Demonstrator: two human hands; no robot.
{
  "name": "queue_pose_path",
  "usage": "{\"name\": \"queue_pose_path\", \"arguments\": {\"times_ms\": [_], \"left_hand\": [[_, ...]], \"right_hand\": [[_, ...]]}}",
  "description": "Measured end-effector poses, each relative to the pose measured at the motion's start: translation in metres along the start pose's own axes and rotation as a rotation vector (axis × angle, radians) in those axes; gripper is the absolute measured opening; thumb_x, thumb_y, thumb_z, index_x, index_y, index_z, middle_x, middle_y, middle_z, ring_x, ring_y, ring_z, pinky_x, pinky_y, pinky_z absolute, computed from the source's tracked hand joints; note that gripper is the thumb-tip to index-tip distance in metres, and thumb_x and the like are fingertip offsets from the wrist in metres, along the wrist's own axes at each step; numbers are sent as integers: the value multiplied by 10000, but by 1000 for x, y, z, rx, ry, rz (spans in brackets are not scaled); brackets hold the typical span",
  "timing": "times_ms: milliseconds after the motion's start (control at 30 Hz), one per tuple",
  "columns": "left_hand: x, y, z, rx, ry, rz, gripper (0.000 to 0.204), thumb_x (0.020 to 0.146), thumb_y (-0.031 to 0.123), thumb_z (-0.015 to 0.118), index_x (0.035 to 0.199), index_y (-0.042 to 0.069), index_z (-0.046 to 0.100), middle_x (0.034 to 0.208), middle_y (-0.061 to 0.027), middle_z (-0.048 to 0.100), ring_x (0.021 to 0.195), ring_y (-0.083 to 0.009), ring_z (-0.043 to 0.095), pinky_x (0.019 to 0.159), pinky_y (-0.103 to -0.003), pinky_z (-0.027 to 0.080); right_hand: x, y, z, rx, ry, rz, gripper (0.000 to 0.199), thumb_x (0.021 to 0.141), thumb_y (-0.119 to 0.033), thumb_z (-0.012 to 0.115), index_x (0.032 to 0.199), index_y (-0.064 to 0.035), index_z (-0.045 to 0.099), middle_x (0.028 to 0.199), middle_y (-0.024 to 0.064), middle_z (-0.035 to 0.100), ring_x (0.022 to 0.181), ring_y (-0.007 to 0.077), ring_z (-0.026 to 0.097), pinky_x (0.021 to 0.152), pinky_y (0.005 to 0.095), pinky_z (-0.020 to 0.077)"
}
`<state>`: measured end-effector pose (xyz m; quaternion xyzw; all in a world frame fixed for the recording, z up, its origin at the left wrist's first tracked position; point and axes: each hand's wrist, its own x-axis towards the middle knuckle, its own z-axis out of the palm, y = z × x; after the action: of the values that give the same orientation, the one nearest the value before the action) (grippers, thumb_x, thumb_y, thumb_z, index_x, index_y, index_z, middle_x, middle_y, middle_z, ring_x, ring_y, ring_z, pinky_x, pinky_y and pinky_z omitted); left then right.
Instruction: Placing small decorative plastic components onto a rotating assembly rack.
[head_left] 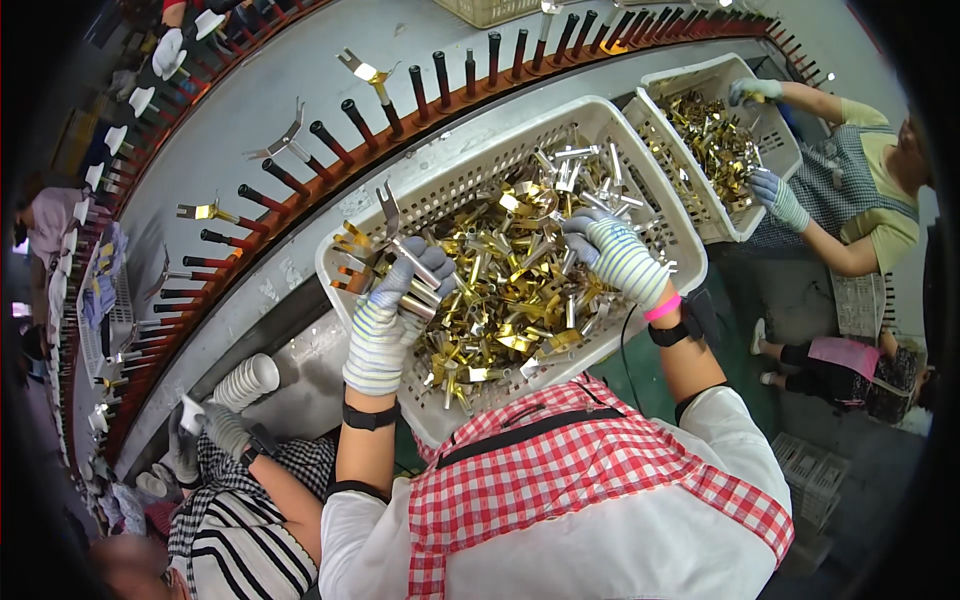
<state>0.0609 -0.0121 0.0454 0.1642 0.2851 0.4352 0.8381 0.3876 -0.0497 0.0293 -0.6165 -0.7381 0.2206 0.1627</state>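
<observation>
A white plastic basket (690, 262) in front of me holds a heap of gold and silver metal parts (510, 290), many with tube ends. My left hand (400, 285), in a striped knit glove with grey fingertips, is closed around several metal tube parts. A forked silver piece (389, 212) sticks up from that grip, above the basket's left side. Across the heap, my right hand (618, 250), gloved the same way, has its fingers curled down among the parts. What lies under those fingertips is hidden.
Behind the basket curves a rail of upright black-tipped pegs (440, 78), some carrying forked metal pieces (285, 135). At right, a co-worker's gloved hands (780, 200) are at a second basket (741, 228). Stacked white cups (248, 380) and another co-worker's gloved hand (225, 430) are at lower left.
</observation>
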Motion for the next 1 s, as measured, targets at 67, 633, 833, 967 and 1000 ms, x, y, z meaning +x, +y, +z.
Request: {"name": "queue_pose_path", "arguments": {"times_ms": [67,633,833,967,1000], "left_hand": [[1,0,-3,-16,-31,3,444,851,226,712,1195,8,538,1127,-135,589,1069,-297,593,906,-419,537],[62,74,9,176,21,539,367,861,88,682,1200,60,543,1141,-111,606,937,-173,639,704,-211,548],[186,106,7,411,172,671,341,909,102,581,1232,4,531,1195,-120,593,792,-99,577,541,-173,474],[265,115,-29,247,241,670,326,954,210,492,1190,-14,511,1033,-132,602,839,-180,583,660,-286,513],[257,183,-111,221,192,664,394,952,265,489,1259,19,485,1233,-87,596,1073,-264,566,944,-406,452]], "right_hand": [[-1,-5,-9,0,-78,16,351,878,-258,585,1129,-12,589,1092,185,597,1007,357,585,897,405,458],[-14,-20,5,-339,-255,0,462,732,-404,710,1019,-46,654,936,191,587,878,365,600,756,460,483],[-17,-34,-11,-384,-373,34,503,719,-383,718,1065,-31,624,980,206,581,900,372,597,779,458,487],[-33,-19,-15,-318,-393,-7,561,686,-335,750,1137,-41,591,1068,203,572,965,364,585,802,463,478],[-15,-38,-11,-308,-387,-131,554,686,-328,750,1135,-42,594,1079,199,575,976,359,586,806,464,477]]}}
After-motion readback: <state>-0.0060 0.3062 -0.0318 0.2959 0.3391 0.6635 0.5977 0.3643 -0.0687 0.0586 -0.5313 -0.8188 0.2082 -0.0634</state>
